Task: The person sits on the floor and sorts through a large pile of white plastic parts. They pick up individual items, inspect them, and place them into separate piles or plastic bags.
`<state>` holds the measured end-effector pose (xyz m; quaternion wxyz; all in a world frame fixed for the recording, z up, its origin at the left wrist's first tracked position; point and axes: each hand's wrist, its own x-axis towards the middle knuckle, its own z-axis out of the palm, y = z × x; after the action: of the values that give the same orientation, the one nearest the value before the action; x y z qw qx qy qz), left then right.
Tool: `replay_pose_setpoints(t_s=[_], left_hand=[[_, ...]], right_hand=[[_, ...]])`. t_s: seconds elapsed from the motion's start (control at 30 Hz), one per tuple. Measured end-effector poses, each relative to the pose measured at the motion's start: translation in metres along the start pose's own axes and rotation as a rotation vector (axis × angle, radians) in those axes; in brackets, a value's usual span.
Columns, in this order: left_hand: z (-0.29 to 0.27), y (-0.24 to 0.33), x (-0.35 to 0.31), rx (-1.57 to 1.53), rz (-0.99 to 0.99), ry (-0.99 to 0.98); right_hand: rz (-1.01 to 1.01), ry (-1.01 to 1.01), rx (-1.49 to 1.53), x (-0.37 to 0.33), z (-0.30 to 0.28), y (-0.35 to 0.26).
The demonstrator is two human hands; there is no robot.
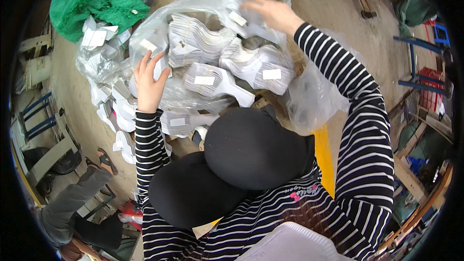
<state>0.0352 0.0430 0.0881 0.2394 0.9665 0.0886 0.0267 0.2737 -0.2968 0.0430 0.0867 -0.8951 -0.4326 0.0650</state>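
On the floor in front of my knees lies a wide, clear plastic bag (208,1), its mouth spread open. Inside its rim are several bundles of white, insole-shaped pieces, such as a long stack (191,38), a fanned stack (249,63) and a nearer bundle (220,83) with a paper label. My left hand (152,78) is beside the bag's left edge, fingers spread, with no object visible in it. My right hand (273,12) reaches over the bag's far right edge with fingers stretched out. Whether either hand touches the plastic is hard to see.
Left of the bag sit a fuzzy green sack (94,5) and another clear bag (99,60) with more bundles. A loose plastic sheet (314,92) lies on the right. Blue-legged stools (420,41) and a red crate (430,89) stand far right. Another person's legs (82,193) are at lower left.
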Motion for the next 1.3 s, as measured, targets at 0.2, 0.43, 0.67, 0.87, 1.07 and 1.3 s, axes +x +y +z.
replay_pose_setpoints(t_s=[0.2, 0.43, 0.67, 0.87, 1.07, 1.3], left_hand=[[-0.009, 0.023, -0.003, -0.069, 0.091, -0.143], [-0.018, 0.055, 0.016, -0.273, 0.120, -0.355], [-0.028, 0.143, 0.074, -0.390, 0.317, -0.549], [0.086, 0.281, 0.061, -0.260, 1.116, -0.527], [0.142, 0.284, 0.081, 0.587, 1.245, -0.833], [0.138, 0.240, 0.086, 0.475, 1.057, -0.708]], right_hand=[[-0.094, 0.298, 0.353, -0.055, -0.027, -0.021], [-0.099, -0.195, 0.120, -0.163, -0.049, -0.091], [0.597, 0.523, 0.205, -0.253, -0.084, -0.063], [0.855, 0.280, 0.268, -0.302, -0.032, -0.059], [1.008, 0.212, 0.012, -0.371, -0.029, 0.008], [0.867, 0.420, -0.142, -0.351, -0.038, -0.019]])
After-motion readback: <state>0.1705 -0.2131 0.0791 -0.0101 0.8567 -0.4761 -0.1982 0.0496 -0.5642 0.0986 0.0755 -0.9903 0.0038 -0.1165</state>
